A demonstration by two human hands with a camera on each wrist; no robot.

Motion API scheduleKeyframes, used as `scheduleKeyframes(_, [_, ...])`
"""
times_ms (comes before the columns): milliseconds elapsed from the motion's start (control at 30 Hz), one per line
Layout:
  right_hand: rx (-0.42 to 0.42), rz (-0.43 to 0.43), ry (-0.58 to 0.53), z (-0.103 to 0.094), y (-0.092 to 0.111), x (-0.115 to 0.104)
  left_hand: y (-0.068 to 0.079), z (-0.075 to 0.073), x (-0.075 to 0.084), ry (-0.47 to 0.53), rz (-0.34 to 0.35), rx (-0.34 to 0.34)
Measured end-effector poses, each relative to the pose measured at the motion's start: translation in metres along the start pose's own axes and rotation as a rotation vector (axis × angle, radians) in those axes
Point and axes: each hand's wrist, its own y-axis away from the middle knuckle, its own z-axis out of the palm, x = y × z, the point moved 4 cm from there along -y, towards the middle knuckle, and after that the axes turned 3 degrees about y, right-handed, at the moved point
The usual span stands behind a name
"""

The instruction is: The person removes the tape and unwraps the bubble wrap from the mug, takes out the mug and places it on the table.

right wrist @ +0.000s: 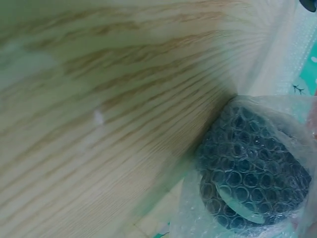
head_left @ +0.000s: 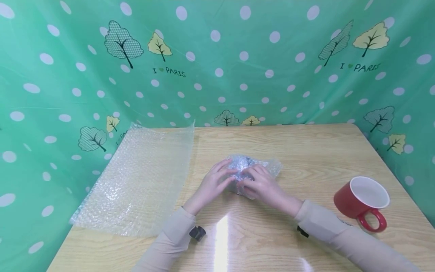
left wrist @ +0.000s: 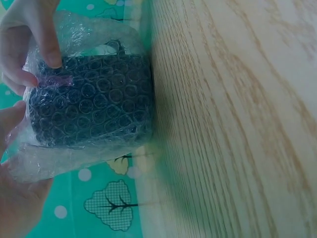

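A dark, cylinder-shaped object wrapped in bubble wrap [head_left: 242, 164] lies on the wooden table in front of me. My left hand [head_left: 211, 185] holds its left side with bent fingers. From the right, my right hand [head_left: 263, 184] grips the top and near side, fingertips close to those of the left. In the left wrist view, a short pinkish strip of tape [left wrist: 57, 81] shows on the wrap beside the right hand's fingertips. Loose plastic flaps stick out at both ends of the bundle. The right wrist view shows a rounded dark end [right wrist: 252, 168] with a pale crescent under the bubbles.
A large flat sheet of bubble wrap [head_left: 136, 181] covers the left part of the table, slightly over its edge. At the right stands a red mug [head_left: 350, 198], white inside, its handle toward me. A green dotted curtain [head_left: 238, 68] hangs behind the table [head_left: 306, 147].
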Motion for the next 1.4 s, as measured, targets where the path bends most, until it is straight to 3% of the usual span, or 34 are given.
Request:
scheduleKeyframes(267, [0.0,-0.053,0.066,0.0016,-0.0007,-0.0013,-0.0008,0.0013,-0.0017,-0.012,-0.005,-0.007])
scheduleKeyframes(633, [0.005,-0.057,0.084,0.0027,-0.0002,-0.0014,-0.0003,0.001,0.0007,-0.011,0.011,0.005])
scheduleKeyframes(1000, [-0.077,-0.079,0.159,0.003,-0.0045,-0.0037,0.0004,0.001,-0.0013,-0.003,-0.012,0.0])
scheduleKeyframes(1400, [-0.01,-0.139,0.221,0.0086,0.002,-0.0036,0.0015,0.0032,-0.0028,-0.011,0.004,0.002])
